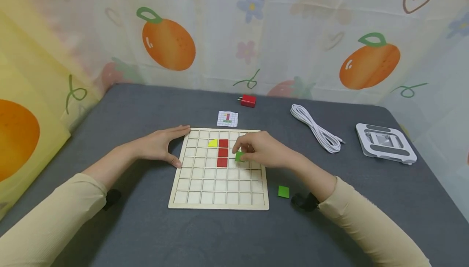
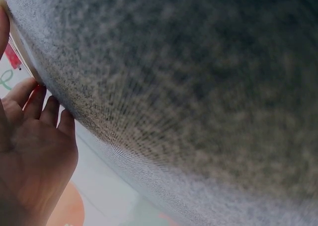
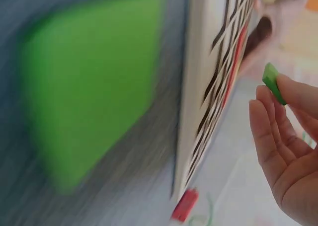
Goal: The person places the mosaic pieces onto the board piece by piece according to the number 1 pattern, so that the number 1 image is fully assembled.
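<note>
A pale wooden grid board (image 1: 218, 207) lies on the table. Three red square tiles (image 1: 222, 152) form a column in its cells, with a yellow tile (image 1: 213, 143) left of the top one. My left hand (image 1: 155, 144) rests at the board's left edge, thumb and fingers spread and fairly straight. Over the board's right half, my right hand (image 1: 260, 149) pinches a green tile (image 3: 272, 82) between thumb and fingers, held above the cells. Another green tile (image 1: 283, 191) lies on the table right of the board, large and blurred in the right wrist view.
Behind the board lies a small paper card (image 1: 227, 119) with a coloured grid pattern. Farther back is a red plug adapter (image 1: 248, 101). A bundled white cable (image 1: 316, 130) and a white-and-grey device (image 1: 385, 143) lie at the right. A fruit-print curtain (image 1: 220, 35) hangs behind the table.
</note>
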Available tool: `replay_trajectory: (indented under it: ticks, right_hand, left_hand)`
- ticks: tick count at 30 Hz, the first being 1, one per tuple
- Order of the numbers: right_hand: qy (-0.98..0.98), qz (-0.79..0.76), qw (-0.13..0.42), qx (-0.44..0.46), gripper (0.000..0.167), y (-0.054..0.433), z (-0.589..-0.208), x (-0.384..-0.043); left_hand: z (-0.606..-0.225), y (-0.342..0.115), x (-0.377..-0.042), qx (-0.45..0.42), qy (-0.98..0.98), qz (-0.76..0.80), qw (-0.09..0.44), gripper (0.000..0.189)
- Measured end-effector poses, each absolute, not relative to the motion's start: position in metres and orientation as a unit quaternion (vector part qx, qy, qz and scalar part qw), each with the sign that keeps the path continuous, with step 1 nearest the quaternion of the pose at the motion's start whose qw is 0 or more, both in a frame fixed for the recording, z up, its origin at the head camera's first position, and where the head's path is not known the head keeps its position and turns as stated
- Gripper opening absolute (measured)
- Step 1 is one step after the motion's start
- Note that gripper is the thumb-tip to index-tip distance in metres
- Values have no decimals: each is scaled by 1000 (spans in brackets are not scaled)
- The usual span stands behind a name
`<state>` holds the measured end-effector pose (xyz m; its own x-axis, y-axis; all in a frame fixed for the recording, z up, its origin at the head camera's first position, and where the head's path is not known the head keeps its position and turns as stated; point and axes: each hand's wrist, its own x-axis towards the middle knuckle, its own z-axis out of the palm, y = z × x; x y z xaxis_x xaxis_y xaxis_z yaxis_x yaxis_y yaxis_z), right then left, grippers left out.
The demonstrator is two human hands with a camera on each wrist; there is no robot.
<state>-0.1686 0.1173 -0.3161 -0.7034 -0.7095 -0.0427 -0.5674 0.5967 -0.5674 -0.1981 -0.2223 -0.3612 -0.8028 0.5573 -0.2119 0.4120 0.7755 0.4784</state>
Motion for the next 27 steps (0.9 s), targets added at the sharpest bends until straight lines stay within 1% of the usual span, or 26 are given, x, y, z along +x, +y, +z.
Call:
replay_trajectory:
  ticks: [7, 13, 21, 27]
  right_hand:
    - [873, -275, 134, -381, 14, 81, -313, -163]
    - [868, -284, 154, -377, 17, 60, -314, -163]
    - [874, -247, 172, -382, 17, 46, -323, -161]
    - [880, -246, 172, -369, 14, 44, -331, -156]
  left_hand:
    - [-360, -224, -198, 264, 924, 212, 175, 118]
    - [-361, -224, -199, 263, 924, 215, 173, 119]
    - [-358, -223, -197, 264, 926, 211, 169, 118]
    - [-359, -223, -197, 268, 925, 213, 166, 118]
